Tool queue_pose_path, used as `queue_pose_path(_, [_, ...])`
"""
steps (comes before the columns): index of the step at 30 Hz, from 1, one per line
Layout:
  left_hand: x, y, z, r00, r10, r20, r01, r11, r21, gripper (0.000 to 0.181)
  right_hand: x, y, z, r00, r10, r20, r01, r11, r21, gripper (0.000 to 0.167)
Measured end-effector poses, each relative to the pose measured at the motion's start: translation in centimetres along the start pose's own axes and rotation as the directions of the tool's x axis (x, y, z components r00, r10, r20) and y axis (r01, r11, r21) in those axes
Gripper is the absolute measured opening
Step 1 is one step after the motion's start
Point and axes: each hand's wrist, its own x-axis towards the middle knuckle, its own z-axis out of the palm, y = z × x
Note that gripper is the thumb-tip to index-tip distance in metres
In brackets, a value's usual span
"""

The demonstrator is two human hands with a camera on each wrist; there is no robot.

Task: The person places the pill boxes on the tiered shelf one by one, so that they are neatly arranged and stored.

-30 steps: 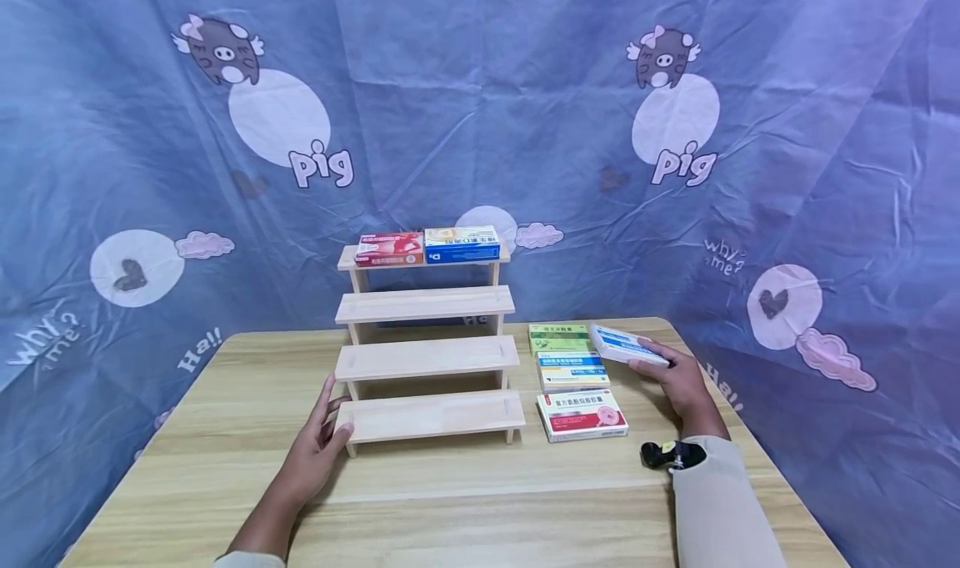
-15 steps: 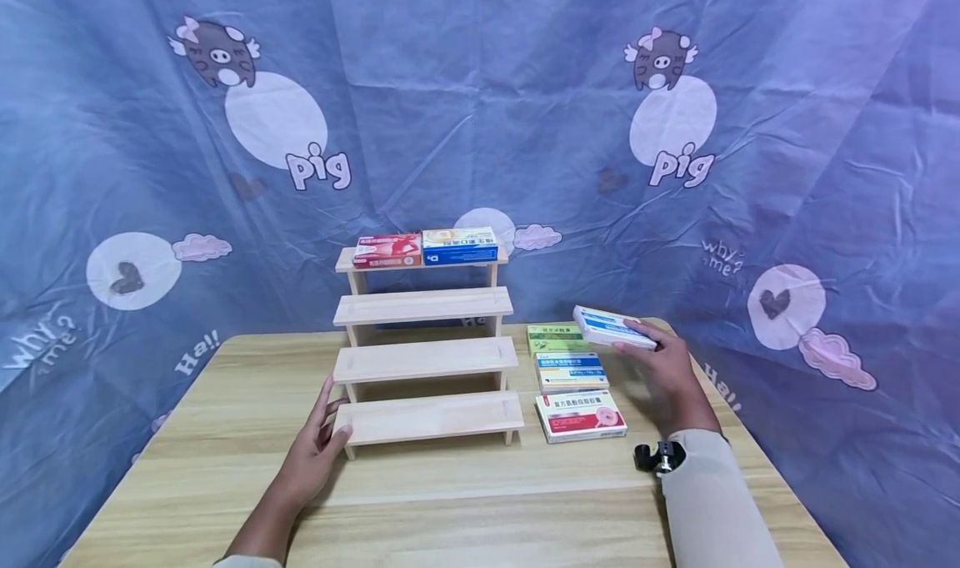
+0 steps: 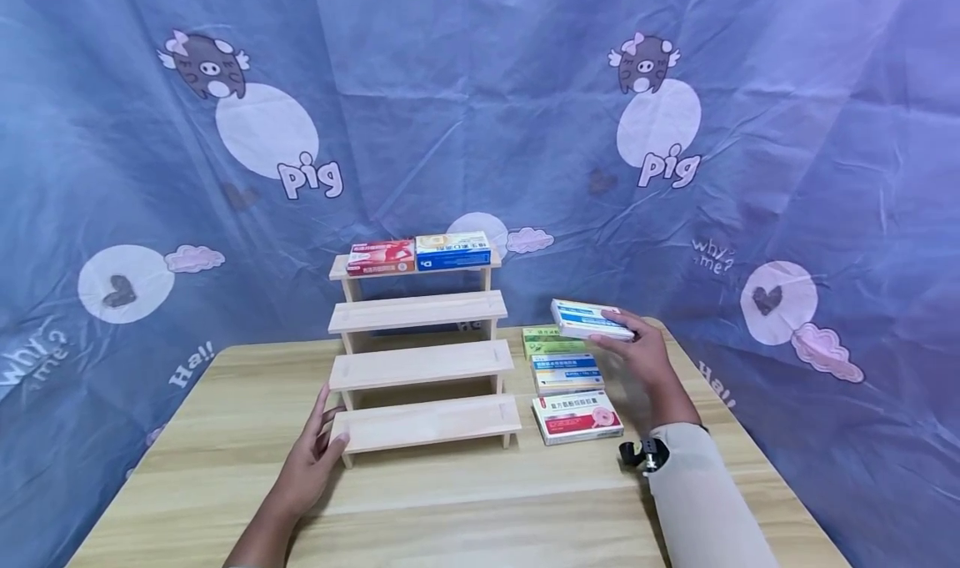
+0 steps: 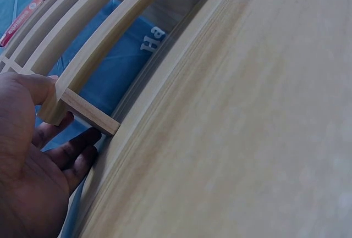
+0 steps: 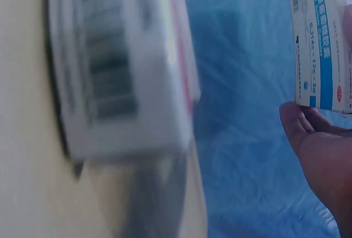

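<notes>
The right hand (image 3: pixel 641 353) pinches a box (image 3: pixel 583 319), its long axis pointing left toward the stand (image 3: pixel 427 423). The left hand (image 3: pixel 306 461) grips the stand.

Bright head view; dimmer wrist views, foreground box (image 5: pixel 118 78) seemingly out of focus.

We've got the stepped rack (image 3: pixel 420 366) left of centre on the counter (image 3: pixel 487 510), curtain (image 3: pixel 480 159) behind. Top tier: left-end box (image 3: pixel 381 257) beside right-end box (image 3: pixel 452 250). Right of rack, a column: front box (image 3: pixel 577 418), middle box (image 3: pixel 567 374), rear box (image 3: pixel 536 341). We see the held box (image 3: pixel 581 318) in the right hand (image 3: pixel 641 351), overlapping the rear box in the head view. Left hand (image 3: pixel 309 459) at bottom tier's left end.
</notes>
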Motion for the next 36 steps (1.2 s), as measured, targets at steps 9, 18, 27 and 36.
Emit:
queue_pose_path(9, [0.0,-0.3,0.2,1.0,0.026,-0.009,-0.026,1.0,0.001,0.085,-1.0,-3.0,2.6,0.999,-0.029,-0.023,0.03,0.996,0.085,0.074])
queue_pose_path(18, [0.1,-0.3,0.3,1.0,0.003,-0.007,-0.003,1.0,-0.015,0.086,-1.8,-5.1,4.7,0.989,-0.149,0.014,0.147,0.986,0.08,0.07])
queue_pose_path(27, [0.0,-0.5,0.3,1.0,0.026,-0.001,-0.026,0.999,-0.047,0.086,-2.1,-7.0,7.8,0.958,-0.283,0.038,0.281,0.959,0.044,0.063])
queue_pose_path(36, [-0.1,-0.3,0.0,1.0,0.014,-0.004,-0.014,0.999,-0.037,0.086,-2.8,-8.5,10.5,0.945,-0.326,0.018,0.324,0.944,0.065,0.062])
